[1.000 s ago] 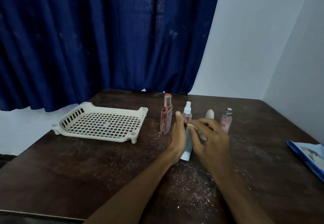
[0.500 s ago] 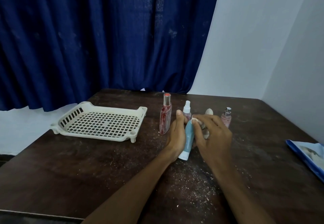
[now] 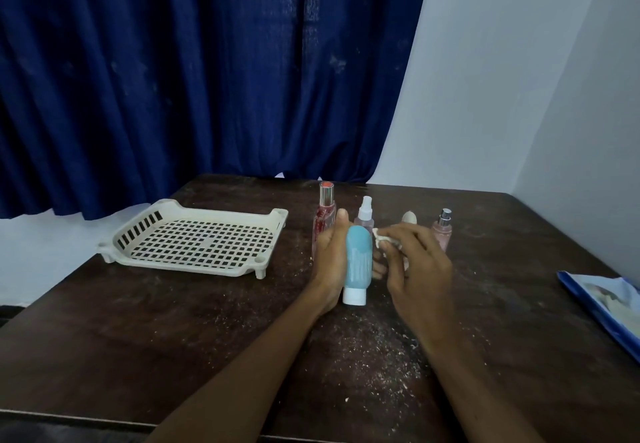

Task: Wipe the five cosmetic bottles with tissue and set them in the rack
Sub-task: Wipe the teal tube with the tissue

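Observation:
My left hand [image 3: 329,255] holds a light blue tube [image 3: 359,262] with a white cap, cap pointing toward me, above the table. Just to its right, my right hand [image 3: 415,266] pinches a small wad of white tissue [image 3: 382,238] beside the tube's top. Behind my hands stand a tall red bottle [image 3: 325,210], a small pink spray bottle [image 3: 365,215], a cream-coloured bottle [image 3: 409,218] mostly hidden by my right hand, and a pink bottle with a silver top [image 3: 442,231]. The cream plastic rack [image 3: 194,238] sits at the left with nothing in it.
The dark wooden table [image 3: 173,331] carries scattered white crumbs near its front. A blue packet [image 3: 609,307] lies at the right edge. A blue curtain [image 3: 190,78] hangs behind the table and white walls close the right side.
The blue tube has turned so its full face shows. My right hand with the tissue has slid off the tube to its right side.

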Demonstrator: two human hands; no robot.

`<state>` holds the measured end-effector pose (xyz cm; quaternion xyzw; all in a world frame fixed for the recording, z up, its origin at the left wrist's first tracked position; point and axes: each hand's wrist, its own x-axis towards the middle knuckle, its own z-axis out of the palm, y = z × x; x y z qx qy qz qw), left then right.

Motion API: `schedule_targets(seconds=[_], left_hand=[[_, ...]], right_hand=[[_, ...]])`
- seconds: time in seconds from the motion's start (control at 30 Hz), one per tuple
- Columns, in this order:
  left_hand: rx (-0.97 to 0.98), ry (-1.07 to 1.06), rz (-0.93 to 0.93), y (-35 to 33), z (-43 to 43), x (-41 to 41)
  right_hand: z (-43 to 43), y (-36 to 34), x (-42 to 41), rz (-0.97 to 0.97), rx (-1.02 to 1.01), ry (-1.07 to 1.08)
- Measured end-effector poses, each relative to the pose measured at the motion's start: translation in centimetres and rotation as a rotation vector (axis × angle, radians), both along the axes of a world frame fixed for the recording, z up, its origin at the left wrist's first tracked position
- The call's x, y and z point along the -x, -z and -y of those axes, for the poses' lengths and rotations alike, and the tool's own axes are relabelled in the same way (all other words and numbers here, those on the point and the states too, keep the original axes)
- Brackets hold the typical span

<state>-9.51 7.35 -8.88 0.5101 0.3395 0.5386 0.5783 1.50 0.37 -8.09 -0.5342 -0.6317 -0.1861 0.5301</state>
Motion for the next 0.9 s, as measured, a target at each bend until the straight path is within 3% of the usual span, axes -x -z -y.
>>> schedule_targets(seconds=[0.43,0.9], left_hand=[[0.014,0.003,0.029,-0.38,0.44,0.04],[-0.041,0.014,0.003,-0.52,0.62,0.01]], right_hand=[[0.15,0.71,0.15,-0.013,0.15,-0.078],[0.16,0.59,0.55,0.0,0.125,-0.044]])
